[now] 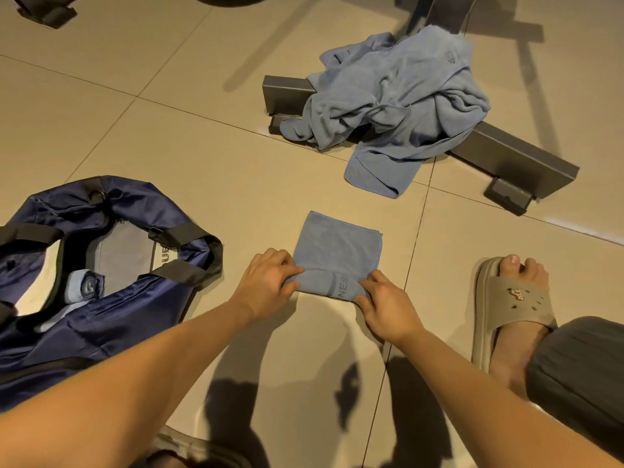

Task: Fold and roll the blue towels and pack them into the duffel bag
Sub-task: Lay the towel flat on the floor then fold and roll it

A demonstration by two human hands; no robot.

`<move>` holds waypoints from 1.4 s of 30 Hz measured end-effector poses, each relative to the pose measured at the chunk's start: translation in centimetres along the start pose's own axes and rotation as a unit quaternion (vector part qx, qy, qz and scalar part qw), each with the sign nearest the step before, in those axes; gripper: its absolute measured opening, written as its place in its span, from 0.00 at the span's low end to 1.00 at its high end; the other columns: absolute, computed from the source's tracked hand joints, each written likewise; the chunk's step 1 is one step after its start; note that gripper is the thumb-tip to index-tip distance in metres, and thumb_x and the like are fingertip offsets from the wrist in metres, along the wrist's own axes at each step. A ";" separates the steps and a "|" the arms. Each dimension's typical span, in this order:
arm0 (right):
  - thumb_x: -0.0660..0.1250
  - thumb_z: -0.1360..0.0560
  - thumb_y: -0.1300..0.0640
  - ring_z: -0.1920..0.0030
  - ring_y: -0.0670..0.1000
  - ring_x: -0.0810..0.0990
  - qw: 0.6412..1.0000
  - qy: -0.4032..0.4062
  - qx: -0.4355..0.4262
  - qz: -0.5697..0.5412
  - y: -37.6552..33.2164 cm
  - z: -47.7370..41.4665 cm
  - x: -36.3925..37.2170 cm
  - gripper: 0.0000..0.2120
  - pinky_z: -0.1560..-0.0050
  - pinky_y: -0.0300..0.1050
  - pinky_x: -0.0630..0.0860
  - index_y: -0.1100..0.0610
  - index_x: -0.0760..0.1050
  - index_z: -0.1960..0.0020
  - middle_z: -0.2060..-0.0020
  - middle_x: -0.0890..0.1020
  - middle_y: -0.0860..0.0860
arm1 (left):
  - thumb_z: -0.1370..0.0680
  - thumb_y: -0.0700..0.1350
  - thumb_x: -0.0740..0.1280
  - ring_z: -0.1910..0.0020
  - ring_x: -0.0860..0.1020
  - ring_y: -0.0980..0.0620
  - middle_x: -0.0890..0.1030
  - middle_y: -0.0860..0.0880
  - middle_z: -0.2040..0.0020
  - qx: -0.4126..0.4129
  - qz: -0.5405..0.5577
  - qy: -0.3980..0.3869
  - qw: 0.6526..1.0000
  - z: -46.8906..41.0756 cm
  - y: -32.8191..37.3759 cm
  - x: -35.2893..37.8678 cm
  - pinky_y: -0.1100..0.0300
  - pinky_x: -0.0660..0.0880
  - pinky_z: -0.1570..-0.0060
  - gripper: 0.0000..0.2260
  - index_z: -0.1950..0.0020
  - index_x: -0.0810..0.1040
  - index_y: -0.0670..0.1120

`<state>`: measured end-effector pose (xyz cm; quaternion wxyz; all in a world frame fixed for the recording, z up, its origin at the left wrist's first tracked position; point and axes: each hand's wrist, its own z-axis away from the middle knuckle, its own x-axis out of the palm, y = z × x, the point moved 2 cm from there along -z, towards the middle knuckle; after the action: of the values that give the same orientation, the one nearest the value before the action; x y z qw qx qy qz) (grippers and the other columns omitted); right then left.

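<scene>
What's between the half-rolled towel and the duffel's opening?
Nothing visible. Left hand and right hand grip the folded towel at its near edge; only bare floor separates it from the duffel bag on its left. The bag's mouth gapes open, one rolled towel inside.

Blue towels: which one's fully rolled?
The rolled towel inside the duffel bag, seen end-on. The folded towel held by the left hand and right hand lies flat, only its near edge curled; the rest form a crumpled heap.
</scene>
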<state>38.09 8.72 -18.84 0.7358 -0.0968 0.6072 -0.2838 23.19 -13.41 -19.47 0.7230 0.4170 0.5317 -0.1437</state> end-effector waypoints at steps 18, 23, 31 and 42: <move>0.69 0.25 0.57 0.56 0.56 0.78 0.932 0.017 0.293 -0.211 0.8 -4.3 -1.7 0.04 0.59 0.43 0.70 0.58 0.77 0.54 0.58 0.81 0.52 | 0.23 0.34 0.64 0.54 0.73 0.45 0.77 0.49 0.53 0.038 0.029 0.175 0.983 -3.4 3.8 -1.8 0.52 0.69 0.53 0.06 0.51 0.78 0.43; 0.69 0.27 0.58 0.59 0.56 0.79 0.940 -0.004 0.280 -0.195 0.7 -5.3 -2.9 0.04 0.63 0.45 0.73 0.56 0.74 0.55 0.59 0.81 0.52 | 0.20 0.44 0.59 0.40 0.77 0.46 0.80 0.50 0.39 0.135 -0.161 0.068 0.975 -2.2 1.5 -0.9 0.52 0.69 0.39 0.13 0.39 0.80 0.48; 0.70 0.25 0.46 0.55 0.56 0.74 0.982 0.115 -0.039 0.144 -0.8 -3.1 -2.3 0.13 0.54 0.52 0.73 0.55 0.76 0.50 0.55 0.76 0.52 | 0.19 0.48 0.55 0.51 0.78 0.44 0.83 0.51 0.51 0.053 -0.091 0.035 0.994 -5.1 1.8 -0.9 0.49 0.74 0.50 0.16 0.47 0.83 0.47; 0.63 0.19 0.52 0.48 0.60 0.75 0.995 0.031 0.060 0.076 1.0 -7.6 -3.6 0.09 0.52 0.52 0.69 0.57 0.78 0.49 0.50 0.76 0.55 | 0.24 0.38 0.69 0.36 0.77 0.45 0.80 0.46 0.35 0.141 -0.135 0.108 0.975 -5.6 2.1 0.4 0.49 0.68 0.30 0.17 0.35 0.80 0.42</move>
<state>30.80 13.01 -18.15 0.7409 0.0031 0.6169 -0.2657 21.10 -7.76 -19.35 0.5691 0.4519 0.6328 -0.2675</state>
